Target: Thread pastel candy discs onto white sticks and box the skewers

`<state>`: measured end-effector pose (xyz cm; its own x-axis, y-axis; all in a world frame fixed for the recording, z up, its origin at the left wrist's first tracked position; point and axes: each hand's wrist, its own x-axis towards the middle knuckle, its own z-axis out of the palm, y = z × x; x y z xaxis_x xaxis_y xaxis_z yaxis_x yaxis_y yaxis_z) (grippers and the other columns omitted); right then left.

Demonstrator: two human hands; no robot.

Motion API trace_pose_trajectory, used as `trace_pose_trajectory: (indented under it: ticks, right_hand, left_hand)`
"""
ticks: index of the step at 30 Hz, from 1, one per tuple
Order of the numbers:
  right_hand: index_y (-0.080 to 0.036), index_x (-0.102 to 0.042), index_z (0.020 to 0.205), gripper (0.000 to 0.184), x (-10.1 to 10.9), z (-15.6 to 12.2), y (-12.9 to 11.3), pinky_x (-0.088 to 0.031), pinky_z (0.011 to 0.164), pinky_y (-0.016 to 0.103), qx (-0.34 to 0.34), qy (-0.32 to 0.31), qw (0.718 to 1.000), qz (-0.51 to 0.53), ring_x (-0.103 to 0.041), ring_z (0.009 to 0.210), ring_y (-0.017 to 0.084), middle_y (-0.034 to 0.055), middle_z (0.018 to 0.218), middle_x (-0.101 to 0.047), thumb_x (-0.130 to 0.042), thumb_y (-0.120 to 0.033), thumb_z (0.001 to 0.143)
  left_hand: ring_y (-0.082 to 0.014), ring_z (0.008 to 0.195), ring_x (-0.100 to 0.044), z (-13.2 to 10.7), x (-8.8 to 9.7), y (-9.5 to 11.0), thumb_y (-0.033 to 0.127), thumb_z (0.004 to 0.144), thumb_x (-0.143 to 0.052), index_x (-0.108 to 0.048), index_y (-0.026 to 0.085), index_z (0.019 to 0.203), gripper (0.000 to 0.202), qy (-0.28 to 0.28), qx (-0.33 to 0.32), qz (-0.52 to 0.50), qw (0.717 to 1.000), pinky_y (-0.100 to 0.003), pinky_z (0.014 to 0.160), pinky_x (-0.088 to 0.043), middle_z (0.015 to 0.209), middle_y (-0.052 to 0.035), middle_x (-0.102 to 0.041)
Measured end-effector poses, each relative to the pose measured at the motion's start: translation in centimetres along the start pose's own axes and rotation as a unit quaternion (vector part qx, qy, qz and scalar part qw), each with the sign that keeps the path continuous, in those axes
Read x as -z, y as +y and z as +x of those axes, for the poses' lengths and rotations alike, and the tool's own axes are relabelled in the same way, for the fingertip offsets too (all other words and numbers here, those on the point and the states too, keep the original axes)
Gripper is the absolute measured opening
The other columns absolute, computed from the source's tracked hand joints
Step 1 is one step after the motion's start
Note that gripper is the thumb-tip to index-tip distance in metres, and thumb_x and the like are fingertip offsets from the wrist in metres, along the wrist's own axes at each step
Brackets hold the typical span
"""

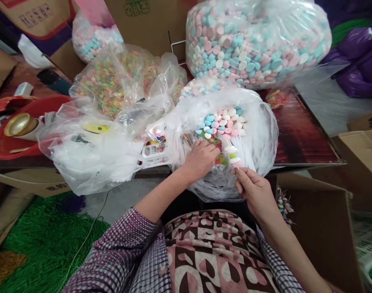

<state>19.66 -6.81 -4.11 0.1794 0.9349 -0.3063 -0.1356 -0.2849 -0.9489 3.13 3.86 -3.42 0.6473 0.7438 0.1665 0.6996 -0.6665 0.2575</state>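
My right hand point(253, 186) pinches the lower end of a candy skewer point(233, 155), with white, yellow-green and pink pieces stacked on it. The skewer tilts up and away from the fingers. To its left, my left hand point(202, 158) reaches down with curled fingers into small red and green gummy candies point(215, 143); its fingertips are partly hidden, and what they grip cannot be made out. Just beyond lie pink, white and blue marshmallows point(224, 122). These candies sit on a plastic-covered round surface point(265, 126), with white sticks point(245, 152) beside the skewer.
Big clear bags of marshmallows point(259, 49) and gummy rings point(112, 81) stand behind. At left are a plastic bag point(94, 150) and a red basin point(3, 144) with a gold bowl. An open cardboard box point(317, 232) below right has finished-looking skewers point(285, 205) at its edge.
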Motion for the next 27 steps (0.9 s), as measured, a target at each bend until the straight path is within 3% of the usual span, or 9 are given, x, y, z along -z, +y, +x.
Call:
trace_pose_trajectory:
  ticks: [3, 4, 8, 10, 12, 16, 19, 25, 27]
  right_hand:
    - [-0.017, -0.068, 0.089, 0.039, 0.0, -0.2, -0.1, -0.016, 0.042, 0.023, 0.006, -0.006, 1.0, -0.011, -0.027, 0.042, 0.007, -0.0071, 0.046, -0.042, -0.067, -0.055, 0.083]
    - [-0.017, -0.068, 0.089, 0.039, 0.0, -0.3, -0.1, -0.017, 0.043, 0.023, 0.009, -0.012, 1.0, -0.019, -0.028, 0.042, 0.008, -0.007, 0.046, -0.042, -0.066, -0.055, 0.083]
    - [-0.016, -0.07, 0.087, 0.04, -0.3, -0.7, -0.4, -0.021, 0.044, 0.023, 0.022, -0.05, 0.998, -0.044, -0.031, 0.042, 0.008, -0.0065, 0.045, -0.041, -0.065, -0.056, 0.085]
    - [-0.016, -0.07, 0.086, 0.043, -0.6, -0.7, -0.5, -0.02, 0.043, 0.023, 0.017, -0.059, 0.997, -0.047, -0.03, 0.041, 0.008, -0.0067, 0.045, -0.04, -0.065, -0.059, 0.083]
    - [-0.016, -0.07, 0.085, 0.046, -0.7, -0.7, -0.6, -0.019, 0.042, 0.023, 0.011, -0.061, 0.997, -0.049, -0.028, 0.04, 0.008, -0.0073, 0.044, -0.037, -0.065, -0.062, 0.081]
    - [-0.016, -0.071, 0.087, 0.048, -0.8, -0.7, -0.7, -0.019, 0.041, 0.023, 0.016, -0.06, 0.996, -0.061, -0.028, 0.041, 0.008, -0.0071, 0.045, -0.036, -0.064, -0.063, 0.081]
    - [-0.016, -0.071, 0.087, 0.048, -0.7, -0.7, -0.5, -0.019, 0.041, 0.023, 0.016, -0.06, 0.995, -0.081, -0.028, 0.041, 0.008, -0.0071, 0.044, -0.037, -0.064, -0.063, 0.081]
    - [-0.016, -0.07, 0.088, 0.048, -0.5, -1.0, -0.7, -0.021, 0.041, 0.023, 0.013, -0.052, 0.993, -0.105, -0.031, 0.039, 0.009, -0.0066, 0.043, -0.04, -0.06, -0.063, 0.084]
    - [-0.016, -0.07, 0.088, 0.047, -0.7, -1.2, -0.9, -0.022, 0.041, 0.023, 0.012, -0.055, 0.993, -0.104, -0.032, 0.038, 0.009, -0.0065, 0.041, -0.041, -0.059, -0.062, 0.085]
  left_hand:
    - [-0.0238, 0.099, -0.059, 0.2, 0.5, -0.7, 0.016, 0.087, -0.056, -0.071, 0.017, 0.099, 0.019, 0.068, 0.092, -0.209, 0.971, -0.04, 0.091, -0.043, 0.097, -0.0083, -0.07]
    - [-0.0217, 0.096, -0.061, 0.3, 0.8, -1.0, 0.018, 0.085, -0.059, -0.071, 0.017, 0.101, 0.02, 0.094, 0.136, -0.313, 0.935, -0.038, 0.089, -0.045, 0.097, -0.007, -0.07]
    - [-0.014, 0.078, -0.062, 0.4, 1.6, -1.4, 0.03, 0.074, -0.075, -0.074, 0.018, 0.093, 0.022, 0.138, 0.242, -0.64, 0.716, -0.029, 0.075, -0.049, 0.088, -0.0022, -0.071]
    - [-0.0117, 0.072, -0.061, 0.3, 1.5, -1.2, 0.031, 0.067, -0.081, -0.075, 0.018, 0.087, 0.025, 0.146, 0.257, -0.694, 0.657, -0.027, 0.07, -0.049, 0.084, -0.0011, -0.071]
    - [-0.0107, 0.068, -0.06, 0.2, 1.2, -0.9, 0.032, 0.064, -0.084, -0.075, 0.018, 0.085, 0.026, 0.152, 0.268, -0.709, 0.635, -0.026, 0.065, -0.048, 0.081, -0.0007, -0.07]
    - [-0.0098, 0.064, -0.058, 0.1, 0.6, -0.4, 0.033, 0.064, -0.084, -0.074, 0.018, 0.084, 0.027, 0.166, 0.275, -0.701, 0.637, -0.025, 0.06, -0.047, 0.078, 0.0002, -0.069]
    - [-0.0106, 0.069, -0.06, -0.1, 0.4, -0.2, 0.034, 0.067, -0.081, -0.073, 0.018, 0.088, 0.027, 0.167, 0.253, -0.684, 0.663, -0.025, 0.066, -0.049, 0.08, 0.0001, -0.069]
    - [-0.0155, 0.087, -0.065, -0.9, 1.0, 0.0, 0.026, 0.084, -0.068, -0.073, 0.02, 0.093, 0.012, 0.215, 0.141, -0.452, 0.854, -0.03, 0.082, -0.052, 0.093, -0.0034, -0.071]
    - [-0.0167, 0.092, -0.065, -1.1, 1.2, 0.0, 0.023, 0.088, -0.065, -0.072, 0.021, 0.095, 0.011, 0.219, 0.113, -0.36, 0.9, -0.031, 0.086, -0.052, 0.095, -0.0042, -0.071]
